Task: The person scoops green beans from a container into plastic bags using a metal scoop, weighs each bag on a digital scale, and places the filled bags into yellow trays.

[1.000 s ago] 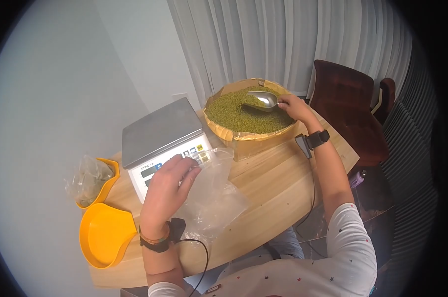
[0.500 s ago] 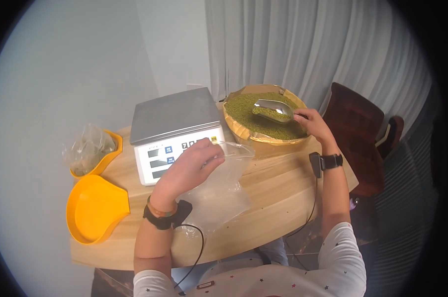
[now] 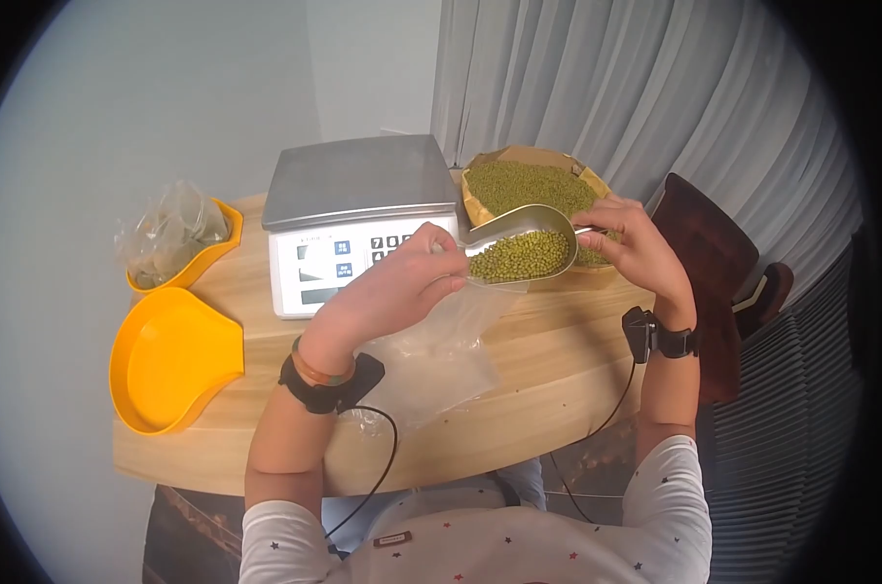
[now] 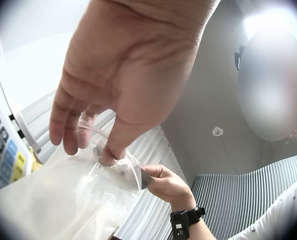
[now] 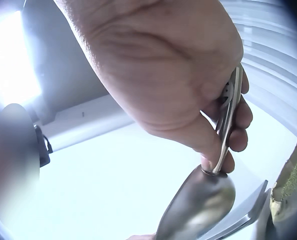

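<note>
My left hand point(image 3: 392, 287) pinches the rim of a clear plastic bag point(image 3: 436, 355), which hangs down over the table. In the left wrist view, thumb and fingers hold the bag's mouth point(image 4: 88, 125) apart. My right hand point(image 3: 643, 251) grips the handle of a metal scoop point(image 3: 526, 216) heaped with green mung beans point(image 3: 524, 256). The scoop's front end is right at the bag's mouth, beside the left fingertips. The right wrist view shows the fingers curled round the handle and the scoop's underside point(image 5: 198, 200).
Behind the scoop stands a paper-lined box of mung beans point(image 3: 524, 185). A digital scale point(image 3: 358, 185) is at the back middle. On the left are a yellow tray point(image 3: 164, 360) and another yellow tray point(image 3: 207, 255) holding a filled plastic bag point(image 3: 180, 229). A brown chair point(image 3: 704, 263) stands at right.
The scoop has come out of the box full of beans and moved left and nearer to the bag's mouth. The left hand keeps hold of the bag. The head view has shifted.
</note>
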The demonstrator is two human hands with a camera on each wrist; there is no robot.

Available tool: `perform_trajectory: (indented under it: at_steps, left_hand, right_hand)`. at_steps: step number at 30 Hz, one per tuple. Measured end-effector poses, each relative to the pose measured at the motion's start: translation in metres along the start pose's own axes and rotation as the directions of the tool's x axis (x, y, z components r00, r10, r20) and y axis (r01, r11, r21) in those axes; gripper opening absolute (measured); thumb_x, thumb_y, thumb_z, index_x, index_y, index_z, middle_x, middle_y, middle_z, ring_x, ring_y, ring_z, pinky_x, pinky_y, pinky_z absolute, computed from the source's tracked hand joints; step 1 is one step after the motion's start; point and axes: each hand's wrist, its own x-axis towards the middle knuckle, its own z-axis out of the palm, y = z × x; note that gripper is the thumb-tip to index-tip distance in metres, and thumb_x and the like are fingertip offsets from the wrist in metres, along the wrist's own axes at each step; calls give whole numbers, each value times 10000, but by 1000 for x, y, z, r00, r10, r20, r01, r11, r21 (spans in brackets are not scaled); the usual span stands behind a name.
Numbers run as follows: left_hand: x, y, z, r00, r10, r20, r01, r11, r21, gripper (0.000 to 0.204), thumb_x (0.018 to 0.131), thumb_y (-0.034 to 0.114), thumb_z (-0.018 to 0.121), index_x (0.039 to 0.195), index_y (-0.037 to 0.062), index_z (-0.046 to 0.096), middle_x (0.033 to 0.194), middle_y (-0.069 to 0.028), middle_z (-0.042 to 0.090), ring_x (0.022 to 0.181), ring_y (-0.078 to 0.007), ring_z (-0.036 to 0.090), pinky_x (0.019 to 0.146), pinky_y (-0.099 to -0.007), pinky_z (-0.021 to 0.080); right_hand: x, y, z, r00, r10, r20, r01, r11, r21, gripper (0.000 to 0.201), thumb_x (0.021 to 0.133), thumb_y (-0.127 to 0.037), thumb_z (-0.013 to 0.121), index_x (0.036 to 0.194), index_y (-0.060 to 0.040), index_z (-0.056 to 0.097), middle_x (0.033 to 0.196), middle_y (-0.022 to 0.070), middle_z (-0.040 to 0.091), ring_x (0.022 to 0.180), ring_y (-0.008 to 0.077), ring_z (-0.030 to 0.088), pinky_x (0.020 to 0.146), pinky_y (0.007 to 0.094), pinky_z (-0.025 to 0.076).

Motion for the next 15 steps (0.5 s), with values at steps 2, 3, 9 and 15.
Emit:
perform_trajectory:
  at_steps: [2, 3, 9, 15]
  left_hand:
    - [-3, 2, 0, 999, -43, 13, 43, 999, 8, 100, 993, 139, 592, 980, 40, 594, 1126, -107, 515, 1012, -272, 520, 909, -364, 442]
    - [0, 3, -2, 999, -27, 22, 26, 999, 33, 111, 994, 150, 595, 988, 39, 598, 1151, -115, 521, 992, -279, 545, 899, -374, 453]
    - [-1, 2, -1, 1000, -10, 12, 9, 998, 61, 158, 985, 184, 596, 1045, 48, 652, 1138, -123, 539, 904, -303, 607, 844, -381, 475]
    - [0, -9, -2, 998, 58, -17, -54, 986, 161, 138, 964, 160, 615, 970, 22, 628, 954, -128, 580, 868, -310, 588, 799, -390, 472]
  right_hand:
    - [0, -9, 4, 996, -75, -37, 69, 984, -163, 188, 885, -132, 709, 1045, -33, 715, 861, 101, 633, 864, 276, 551, 930, 405, 389]
    - [0, -20, 5, 997, -77, -24, 72, 985, -160, 188, 885, -132, 709, 1045, -33, 715, 861, 101, 633, 864, 276, 551, 930, 405, 389]
    - [-1, -51, 13, 959, -254, -124, 175, 880, -442, 133, 869, -66, 684, 994, -32, 709, 814, 84, 593, 870, 274, 532, 964, 401, 361]
    - [-3, -32, -1, 972, -156, -174, 74, 911, -405, 149, 874, -73, 687, 1012, -24, 709, 834, 94, 601, 888, 263, 537, 961, 400, 363]
